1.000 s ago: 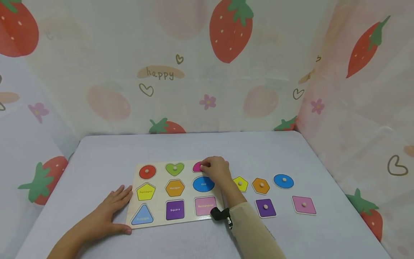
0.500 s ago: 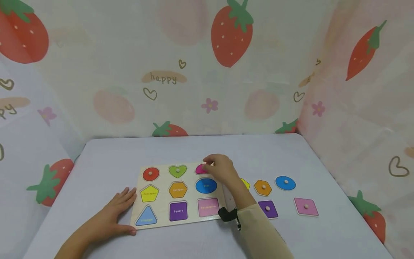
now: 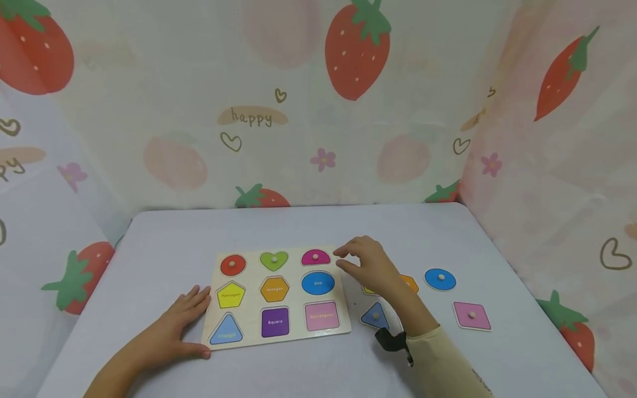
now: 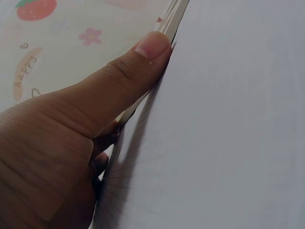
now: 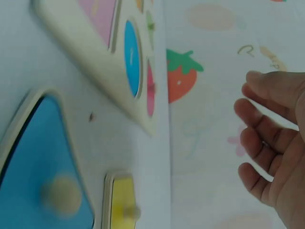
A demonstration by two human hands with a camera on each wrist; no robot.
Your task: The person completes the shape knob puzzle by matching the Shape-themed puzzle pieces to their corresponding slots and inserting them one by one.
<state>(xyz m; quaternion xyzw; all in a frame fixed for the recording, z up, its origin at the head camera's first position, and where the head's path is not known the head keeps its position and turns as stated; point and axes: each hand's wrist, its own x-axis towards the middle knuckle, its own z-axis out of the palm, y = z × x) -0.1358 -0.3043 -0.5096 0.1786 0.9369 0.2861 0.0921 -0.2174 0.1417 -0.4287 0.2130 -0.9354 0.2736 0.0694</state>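
Note:
A cream shape-puzzle board (image 3: 252, 266) lies on the white table. My left hand (image 3: 171, 326) rests at its left side, fingers straight and thumb at the near corner; in the left wrist view the thumb (image 4: 116, 78) lies along the board's edge. A red circle piece (image 3: 228, 271), a green heart piece (image 3: 273, 266) and a magenta semicircle piece (image 3: 307, 258) sit in the top row. Just right of the semicircle, my right hand (image 3: 370, 265) hovers holding nothing, thumb and fingers apart. Beneath its forearm lie a blue triangle piece (image 3: 369, 316) and a partly covered yellow pentagon piece (image 5: 121, 198).
Farther right lie a blue oval piece (image 3: 434, 281) and a pink rectangle piece (image 3: 480, 318). An orange hexagon piece (image 3: 411, 283) is partly behind the right arm. Printed shapes fill the board's two lower rows. A strawberry-patterned curtain (image 3: 298, 66) stands behind the table.
My right hand has let go of the semicircle's knob and moved right, off the board. Its arm now covers the purple square and uncovers the blue triangle. The left hand stays by the board.

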